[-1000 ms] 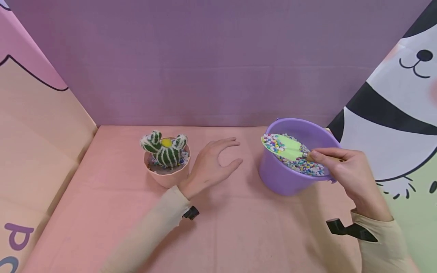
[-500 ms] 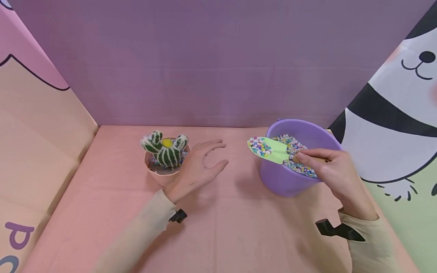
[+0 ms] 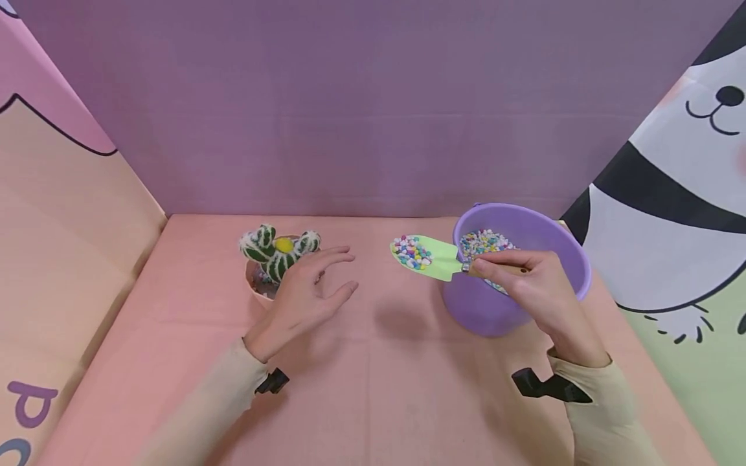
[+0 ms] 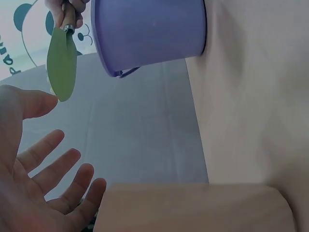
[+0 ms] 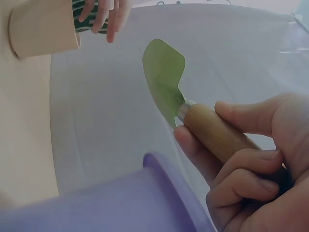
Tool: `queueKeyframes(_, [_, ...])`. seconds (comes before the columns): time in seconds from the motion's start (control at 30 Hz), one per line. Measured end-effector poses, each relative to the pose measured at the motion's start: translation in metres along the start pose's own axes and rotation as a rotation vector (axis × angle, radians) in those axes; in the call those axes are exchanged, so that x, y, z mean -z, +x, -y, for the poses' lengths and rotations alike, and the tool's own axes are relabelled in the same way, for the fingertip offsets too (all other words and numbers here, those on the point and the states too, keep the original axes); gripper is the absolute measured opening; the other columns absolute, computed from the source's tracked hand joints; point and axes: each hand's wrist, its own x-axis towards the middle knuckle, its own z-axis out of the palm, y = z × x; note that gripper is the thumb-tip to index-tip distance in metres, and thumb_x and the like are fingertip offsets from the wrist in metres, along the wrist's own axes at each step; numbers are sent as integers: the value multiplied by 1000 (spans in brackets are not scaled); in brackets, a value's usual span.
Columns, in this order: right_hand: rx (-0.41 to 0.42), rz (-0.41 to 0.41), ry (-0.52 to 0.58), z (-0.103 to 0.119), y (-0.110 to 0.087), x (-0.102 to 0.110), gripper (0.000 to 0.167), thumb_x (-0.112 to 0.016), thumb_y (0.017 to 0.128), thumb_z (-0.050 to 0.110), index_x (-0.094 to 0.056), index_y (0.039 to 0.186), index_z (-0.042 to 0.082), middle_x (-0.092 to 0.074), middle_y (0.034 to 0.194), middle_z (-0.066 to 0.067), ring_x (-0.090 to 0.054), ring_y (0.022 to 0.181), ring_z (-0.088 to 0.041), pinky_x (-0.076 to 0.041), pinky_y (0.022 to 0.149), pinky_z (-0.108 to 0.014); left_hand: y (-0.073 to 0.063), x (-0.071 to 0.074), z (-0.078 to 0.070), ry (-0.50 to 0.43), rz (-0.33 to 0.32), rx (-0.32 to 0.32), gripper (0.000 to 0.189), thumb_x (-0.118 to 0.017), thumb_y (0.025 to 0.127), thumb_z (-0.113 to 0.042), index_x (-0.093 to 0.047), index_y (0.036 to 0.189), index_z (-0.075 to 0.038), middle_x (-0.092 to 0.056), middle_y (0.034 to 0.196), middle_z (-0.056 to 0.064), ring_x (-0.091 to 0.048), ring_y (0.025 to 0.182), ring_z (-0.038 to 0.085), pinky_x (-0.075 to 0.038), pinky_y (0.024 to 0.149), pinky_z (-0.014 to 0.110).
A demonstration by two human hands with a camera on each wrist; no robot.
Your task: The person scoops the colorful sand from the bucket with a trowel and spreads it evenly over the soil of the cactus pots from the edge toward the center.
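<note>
My right hand [image 3: 539,298] grips the wooden handle [image 5: 217,133] of a small green trowel [image 3: 440,257], its fingers curled round it. Colourful pebbles [image 3: 412,252] lie on the blade, which juts left past the rim of a purple bucket [image 3: 486,310]. More pebbles [image 3: 484,241] fill part of that bucket. In the head view my left hand [image 3: 300,301] hovers in front of a pink pot [image 3: 260,299], fingers apart and holding nothing. A striped toy-like cactus [image 3: 280,264] with a yellow top stands in the pot, partly hidden by this hand.
A pink cloth [image 3: 373,401] covers the table. Behind it rises a purple backdrop [image 3: 373,116]. A panel with a panda picture [image 3: 670,213] stands at the right, and a beige panel [image 3: 64,246] lines the left side.
My right hand has carried the loaded trowel leftward from above the bucket to beyond its left rim. My left hand has shifted left and toward me, now covering part of the pot.
</note>
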Motion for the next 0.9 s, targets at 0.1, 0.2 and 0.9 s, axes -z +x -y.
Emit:
queueKeyframes(0.1, [7, 2, -25, 2, 2, -6, 34, -81, 96, 28, -81, 119, 3, -81, 90, 19, -75, 94, 3, -55, 83, -13, -7, 6, 1, 4, -8, 1, 40, -79, 95, -29, -74, 133, -17, -66, 150, 1, -54, 147, 28, -48, 117, 55])
queueKeyframes(0.2, [17, 3, -62, 4, 3, -11, 32, -82, 96, 32, -83, 118, 8, -80, 93, 21, -73, 96, 5, -54, 85, -11, -13, 11, 3, 19, -17, -6, 38, -79, 95, -29, -75, 131, -18, -66, 150, 1, -55, 146, 28, -46, 119, 56])
queueKeyframes(0.9, [40, 23, -69, 16, 8, -46, 25, -82, 95, 33, -86, 110, 14, -84, 104, 5, -73, 101, 5, -55, 89, -13, -41, 39, 44, -96, -252, -157, 23, -81, 88, 2, -80, 110, -5, -80, 106, 5, -73, 98, 15, -58, 86, 20])
